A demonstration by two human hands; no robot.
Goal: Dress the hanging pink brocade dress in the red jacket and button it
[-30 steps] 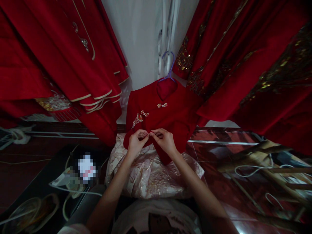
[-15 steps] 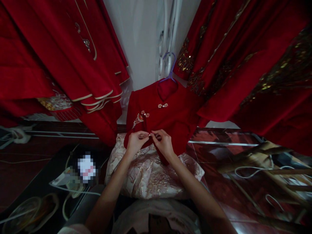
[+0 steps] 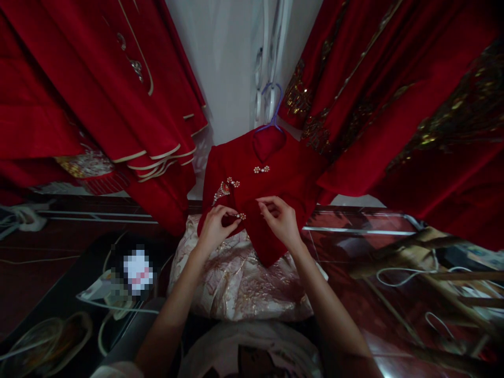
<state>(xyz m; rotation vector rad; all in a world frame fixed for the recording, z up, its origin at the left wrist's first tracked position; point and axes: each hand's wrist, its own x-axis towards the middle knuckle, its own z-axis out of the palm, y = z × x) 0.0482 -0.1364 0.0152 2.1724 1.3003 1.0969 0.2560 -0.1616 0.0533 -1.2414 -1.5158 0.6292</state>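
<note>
A red jacket (image 3: 283, 173) hangs on a purple hanger (image 3: 274, 123), its lower part over pale brocade fabric (image 3: 252, 283). My left hand (image 3: 216, 227) pinches the jacket's front edge at the lowest beaded clasp (image 3: 242, 216); its fingertips hide part of that edge. To the right, my right hand (image 3: 281, 218) hovers just over the jacket front, fingers loosely apart with nothing between them. Higher up are another beaded clasp (image 3: 261, 169) near the collar and one at mid-chest (image 3: 233, 182), beside which a beaded tassel ornament (image 3: 221, 192) hangs.
Red garments with pale piping (image 3: 157, 105) hang at left, and gold-sequined red garments (image 3: 394, 105) at right. On the lower left, a dark table (image 3: 59, 294) carries a clear bowl (image 3: 39, 341) and cables. A wooden rack (image 3: 417, 247) with white cords stands at right.
My right hand has come off the lowest clasp and moved right and slightly up, its fingers parting. My left hand stays at the clasp, which now shows more fully.
</note>
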